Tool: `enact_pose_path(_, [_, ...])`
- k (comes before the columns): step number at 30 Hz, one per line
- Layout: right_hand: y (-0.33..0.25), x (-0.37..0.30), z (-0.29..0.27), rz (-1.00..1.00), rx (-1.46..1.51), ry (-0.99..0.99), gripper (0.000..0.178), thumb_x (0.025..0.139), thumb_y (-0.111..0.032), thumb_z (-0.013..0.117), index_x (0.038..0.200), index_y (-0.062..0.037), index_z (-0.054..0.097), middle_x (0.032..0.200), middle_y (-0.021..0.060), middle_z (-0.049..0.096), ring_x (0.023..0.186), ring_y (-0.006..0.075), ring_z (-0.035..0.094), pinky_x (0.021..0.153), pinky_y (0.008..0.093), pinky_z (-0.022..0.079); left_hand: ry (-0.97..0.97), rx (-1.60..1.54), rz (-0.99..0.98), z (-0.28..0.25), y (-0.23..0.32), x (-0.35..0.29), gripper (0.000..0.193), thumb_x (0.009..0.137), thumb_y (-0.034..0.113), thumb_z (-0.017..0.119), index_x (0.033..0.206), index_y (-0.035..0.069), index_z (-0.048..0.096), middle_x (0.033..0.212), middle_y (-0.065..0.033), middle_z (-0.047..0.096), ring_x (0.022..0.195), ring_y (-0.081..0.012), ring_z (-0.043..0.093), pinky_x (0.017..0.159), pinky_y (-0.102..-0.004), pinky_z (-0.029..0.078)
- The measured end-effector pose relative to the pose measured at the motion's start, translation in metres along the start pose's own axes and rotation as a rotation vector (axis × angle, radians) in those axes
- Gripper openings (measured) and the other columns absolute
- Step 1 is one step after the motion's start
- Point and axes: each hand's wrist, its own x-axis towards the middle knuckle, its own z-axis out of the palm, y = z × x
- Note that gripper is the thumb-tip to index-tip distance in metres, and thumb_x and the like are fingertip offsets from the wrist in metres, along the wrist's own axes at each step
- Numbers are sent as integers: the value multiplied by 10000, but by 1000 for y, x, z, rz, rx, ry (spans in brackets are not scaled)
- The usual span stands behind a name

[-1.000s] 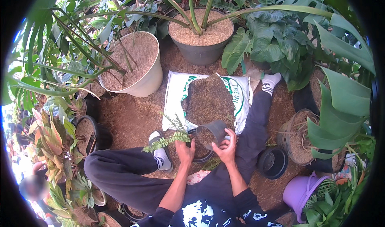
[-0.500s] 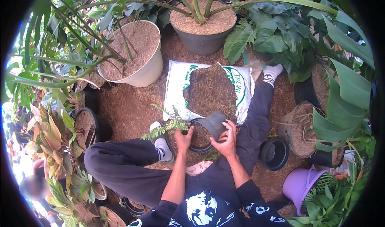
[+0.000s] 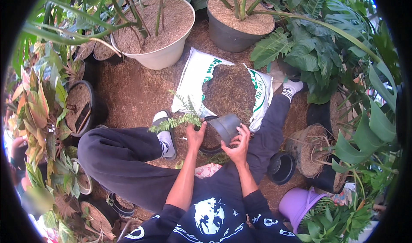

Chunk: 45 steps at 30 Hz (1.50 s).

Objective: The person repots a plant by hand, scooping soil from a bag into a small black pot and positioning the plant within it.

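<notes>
My right hand [image 3: 237, 144] grips a small dark grey plant pot [image 3: 225, 125], tipped on its side with its mouth toward my left hand. My left hand [image 3: 195, 134] is closed at the pot's mouth, around the base of a green fern [image 3: 175, 122] whose fronds stick out to the left. The fern's roots are hidden by the hand and pot. Directly below both hands a black round pot [image 3: 210, 151] sits between my legs, partly covered. Just beyond lies a white bag [image 3: 189, 86], torn open, with brown potting mix [image 3: 227, 90] showing inside.
A large white pot [image 3: 159, 59] and a dark grey pot [image 3: 235, 39] with tall stems stand at the back. To the right are an empty black pot [image 3: 281, 168], a clear pot [image 3: 307, 150] and a purple basket-like pot [image 3: 296, 204]. Dense foliage rings both sides; a blurred person [image 3: 36, 200] is at far left.
The view has shifted and turned slightly, so the surroundings sit differently. Both hands keep their hold, and the grey pot's tilt has changed a little.
</notes>
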Motion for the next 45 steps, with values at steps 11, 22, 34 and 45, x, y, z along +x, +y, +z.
enact_pose_path(11, [6,-2,11,43,-79,17,788,600,-55,871,1285,-49,483,1421,170,402,747,171,633,604,272,596,51,-12,-51,5,-7,1,207,858,144,730,1026,23,734,979,-138,746,908,-233,706,860,-369,515])
enact_pose_path(22, [10,-1,7,-59,-28,145,768,593,-25,851,1273,-53,495,1427,168,414,730,163,630,588,266,577,41,-25,-78,4,-2,0,234,845,170,723,1042,45,733,973,-181,733,932,-342,697,845,-427,507])
enact_pose_path(34, [12,3,1,-15,-82,207,725,581,-5,845,1223,-53,511,1411,172,425,704,142,597,578,246,547,50,-25,-78,9,-9,-2,196,857,121,730,1005,-4,703,975,-130,746,896,-199,695,841,-355,513])
enact_pose_path(45, [13,4,-1,-5,53,301,672,578,-14,844,1178,-46,543,1401,151,434,666,109,544,547,226,509,36,-45,-66,9,-9,-1,191,853,154,720,990,21,720,949,-154,736,899,-273,702,841,-392,512])
